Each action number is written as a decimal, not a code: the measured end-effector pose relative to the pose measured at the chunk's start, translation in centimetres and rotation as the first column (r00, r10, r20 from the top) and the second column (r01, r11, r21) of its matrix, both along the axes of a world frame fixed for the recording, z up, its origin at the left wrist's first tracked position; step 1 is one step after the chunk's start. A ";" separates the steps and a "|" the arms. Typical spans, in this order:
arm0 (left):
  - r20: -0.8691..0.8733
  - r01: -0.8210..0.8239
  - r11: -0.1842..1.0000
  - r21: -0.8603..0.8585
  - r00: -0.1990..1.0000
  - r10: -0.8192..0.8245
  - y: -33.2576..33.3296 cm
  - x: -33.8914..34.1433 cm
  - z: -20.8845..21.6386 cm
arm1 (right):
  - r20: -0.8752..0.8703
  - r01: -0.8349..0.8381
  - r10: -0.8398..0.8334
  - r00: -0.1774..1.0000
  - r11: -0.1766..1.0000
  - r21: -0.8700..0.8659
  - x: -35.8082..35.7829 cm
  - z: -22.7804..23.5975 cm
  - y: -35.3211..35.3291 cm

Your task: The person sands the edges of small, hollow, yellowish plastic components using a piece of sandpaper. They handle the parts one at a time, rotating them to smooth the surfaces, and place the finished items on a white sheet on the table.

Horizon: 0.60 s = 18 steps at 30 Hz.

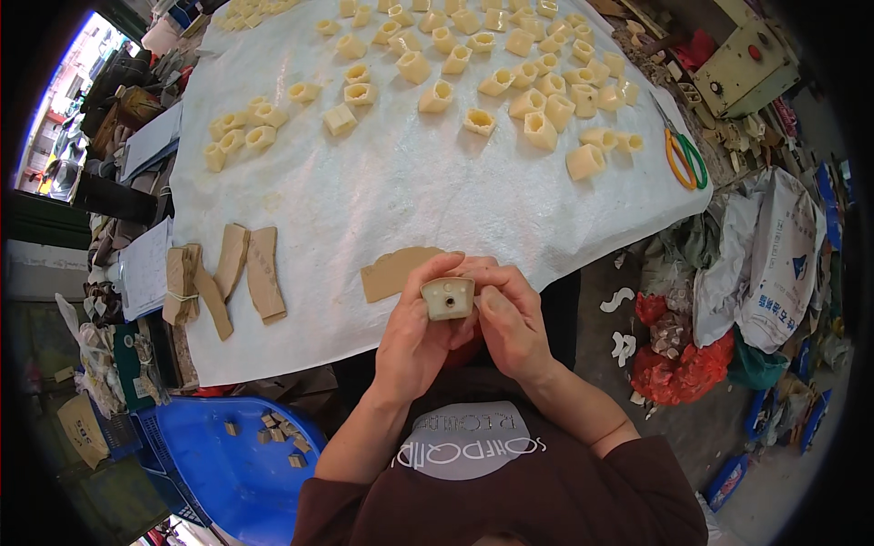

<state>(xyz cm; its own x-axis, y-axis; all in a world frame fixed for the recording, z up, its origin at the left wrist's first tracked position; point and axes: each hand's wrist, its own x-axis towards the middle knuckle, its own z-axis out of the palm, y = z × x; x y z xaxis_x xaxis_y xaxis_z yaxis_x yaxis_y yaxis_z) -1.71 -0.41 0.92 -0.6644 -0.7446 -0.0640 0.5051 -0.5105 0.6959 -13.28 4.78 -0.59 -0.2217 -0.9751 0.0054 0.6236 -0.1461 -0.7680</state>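
Close to my body, a small pale cream block (447,298) with a tapered face and a dark round hole sits between my two hands. My left hand (411,317) is closed around its left side and underneath. At its right edge the thumb and bent fingers of my right hand (513,329) are pressed together against the block; whether anything else is in that grip is hidden. Beside my left fingers, a brown sandpaper-like sheet (390,275) with a wavy upper edge lies on the white table cover (319,205).
Many hollow cream pieces (539,131) are spread over the table's far half. Brown strips (264,273) lie at the left, scissors (681,156) at the right edge. A blue basin (232,469) with small blocks stands lower left. Bags (774,264) crowd the right floor.
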 end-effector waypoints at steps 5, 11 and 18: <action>0.254 -0.188 0.967 -0.169 0.940 0.227 1.0 -0.4 -0.5 | -0.378 0.070 -0.132 0.916 0.982 -0.174 0.4 -1.0 -0.6; 0.251 -0.173 0.965 -0.195 0.943 0.220 1.2 -0.3 -1.4 | -0.484 0.171 -0.299 0.822 0.941 -0.291 1.4 -1.8 -0.5; 0.031 0.003 1.000 -0.007 1.000 -0.003 0.3 1.1 -1.1 | -0.737 0.127 -0.313 0.599 0.946 -0.299 -0.7 -0.8 -0.3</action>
<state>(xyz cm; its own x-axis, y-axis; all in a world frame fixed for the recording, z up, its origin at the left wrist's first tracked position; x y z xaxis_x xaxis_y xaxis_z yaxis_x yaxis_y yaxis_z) -0.56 -0.11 -0.19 -0.6643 -0.7433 -0.0786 0.4822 -0.5066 0.7148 -13.95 4.44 -1.39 -0.2526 -0.8524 0.4578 -0.2522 -0.3988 -0.8817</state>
